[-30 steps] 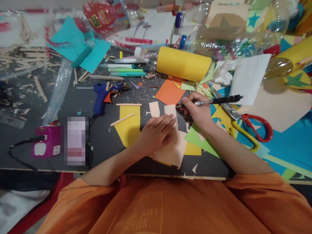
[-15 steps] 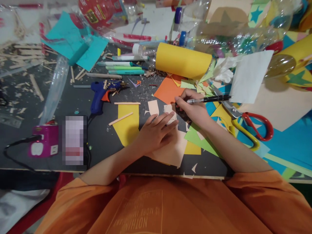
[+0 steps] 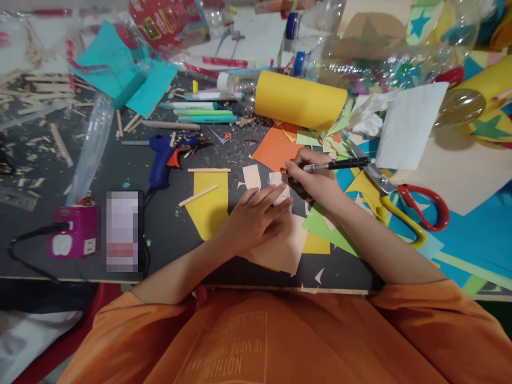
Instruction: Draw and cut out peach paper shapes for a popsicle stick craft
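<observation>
My right hand (image 3: 314, 173) grips a black-and-clear pen (image 3: 340, 164), its tip at the upper right edge of a small pale paper piece (image 3: 279, 184) that carries thin drawn lines. Fingers spread, my left hand (image 3: 260, 216) lies flat over the lower part of that piece and presses it down. Beneath the left hand is a larger peach paper sheet (image 3: 294, 242). Another small pale paper rectangle (image 3: 252, 176) rests just beyond the left fingertips. An orange paper square (image 3: 276, 146) lies past the pen tip.
Right of my right forearm are scissors (image 3: 386, 184) with red and yellow handles. A blue glue gun (image 3: 160, 154), yellow paper (image 3: 210, 202) with two sticks, and a phone (image 3: 122, 232) lie to the left. Behind are markers (image 3: 206, 112) and a yellow-wrapped bottle (image 3: 300, 100).
The pen's back end has swung slightly left and toward me, and my right fingers have shifted a little left. My left hand stays in place.
</observation>
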`<state>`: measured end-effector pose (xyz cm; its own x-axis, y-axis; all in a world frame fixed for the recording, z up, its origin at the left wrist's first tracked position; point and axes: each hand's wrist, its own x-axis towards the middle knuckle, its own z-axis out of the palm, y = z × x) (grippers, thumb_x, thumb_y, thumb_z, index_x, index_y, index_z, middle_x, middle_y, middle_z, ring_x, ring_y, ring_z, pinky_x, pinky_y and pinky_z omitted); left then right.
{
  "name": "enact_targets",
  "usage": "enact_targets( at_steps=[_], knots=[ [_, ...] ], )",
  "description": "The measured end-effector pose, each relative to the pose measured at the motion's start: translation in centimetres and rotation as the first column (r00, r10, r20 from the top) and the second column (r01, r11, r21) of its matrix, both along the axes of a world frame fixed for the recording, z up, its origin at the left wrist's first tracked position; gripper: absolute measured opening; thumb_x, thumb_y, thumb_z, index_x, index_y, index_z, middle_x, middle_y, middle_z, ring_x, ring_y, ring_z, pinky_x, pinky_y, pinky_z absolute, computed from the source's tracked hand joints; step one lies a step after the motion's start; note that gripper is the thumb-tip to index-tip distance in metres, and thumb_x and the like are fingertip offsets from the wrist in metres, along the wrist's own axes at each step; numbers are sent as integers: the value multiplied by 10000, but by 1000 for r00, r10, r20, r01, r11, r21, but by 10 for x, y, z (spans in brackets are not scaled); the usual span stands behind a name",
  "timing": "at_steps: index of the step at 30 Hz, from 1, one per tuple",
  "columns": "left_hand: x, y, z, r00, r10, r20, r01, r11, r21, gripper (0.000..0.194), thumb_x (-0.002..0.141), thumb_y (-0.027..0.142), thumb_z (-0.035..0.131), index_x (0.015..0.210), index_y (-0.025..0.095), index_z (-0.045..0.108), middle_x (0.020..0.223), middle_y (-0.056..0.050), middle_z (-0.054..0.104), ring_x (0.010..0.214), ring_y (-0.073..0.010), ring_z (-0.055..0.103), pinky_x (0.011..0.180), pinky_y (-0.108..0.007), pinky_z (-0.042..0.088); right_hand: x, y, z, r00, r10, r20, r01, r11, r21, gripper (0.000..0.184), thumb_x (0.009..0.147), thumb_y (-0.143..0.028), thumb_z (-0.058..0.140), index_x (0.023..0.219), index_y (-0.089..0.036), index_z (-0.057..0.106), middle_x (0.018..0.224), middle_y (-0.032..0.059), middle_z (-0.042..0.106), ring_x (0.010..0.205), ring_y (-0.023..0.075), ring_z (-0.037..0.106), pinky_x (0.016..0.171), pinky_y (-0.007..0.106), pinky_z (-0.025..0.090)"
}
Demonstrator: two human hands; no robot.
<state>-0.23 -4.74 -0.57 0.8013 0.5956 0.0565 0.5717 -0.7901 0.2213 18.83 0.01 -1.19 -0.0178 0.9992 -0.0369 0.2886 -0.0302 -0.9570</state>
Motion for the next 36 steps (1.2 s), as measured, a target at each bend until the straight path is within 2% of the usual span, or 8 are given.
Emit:
enact_targets(
  at_steps=[8,11,15,20,27,32,36],
  knots=[
    [0,0,1,1000,2,-5,-2,1000,-6,426,983,356,436,1373,206,516,1471,-118,504,1328,-261,485,1074,-429,366,0,0,1,1000,-14,27,13,1000,10,361,798,-209,612,530,-237,370,504,-54,451,494,107,419,491,265,347],
    [0,0,0,1000,-1,1,1,1000,9,429,982,356,434,1373,200,516,1465,-122,510,1323,-264,488,1066,-431,372,0,1,2,999,-33,33,33,999,22,386,779,-149,604,515,-235,336,487,-65,405,477,100,383,491,262,338],
    [0,0,1,1000,-2,-5,2,1000,-1,438,979,356,436,1381,199,512,1463,-123,512,1322,-266,485,1072,-428,369,-1,1,4,1000,-11,29,11,1000,4,374,792,-132,597,517,-233,364,492,-62,439,485,104,406,508,271,337],
    [0,0,2,1000,2,-20,-2,1000,-8,439,976,363,446,1378,202,517,1464,-121,511,1322,-268,485,1079,-426,362,0,2,4,999,-26,35,26,1000,4,407,754,-45,569,510,-233,303,478,-75,398,467,99,383,497,267,307],
    [0,-1,0,1000,0,-13,0,1000,2,444,976,356,448,1387,201,505,1470,-119,505,1330,-264,479,1077,-423,362,1,1,3,999,-5,36,5,1000,-7,357,801,-195,615,519,-233,399,515,-49,482,515,114,460,539,275,379],
    [-1,0,-1,1000,-5,8,5,1000,11,434,971,354,459,1369,193,520,1463,-126,512,1319,-270,488,1063,-434,373,0,2,3,998,-34,54,33,999,16,380,757,-98,591,496,-229,347,484,-63,433,480,103,407,498,269,330],
    [-1,1,0,1000,-5,2,5,1000,2,437,966,347,471,1374,196,516,1465,-125,509,1322,-269,484,1069,-431,372,1,2,4,999,-37,32,37,999,1,387,752,-78,579,494,-231,334,472,-64,433,471,103,433,497,263,346]
  ],
)
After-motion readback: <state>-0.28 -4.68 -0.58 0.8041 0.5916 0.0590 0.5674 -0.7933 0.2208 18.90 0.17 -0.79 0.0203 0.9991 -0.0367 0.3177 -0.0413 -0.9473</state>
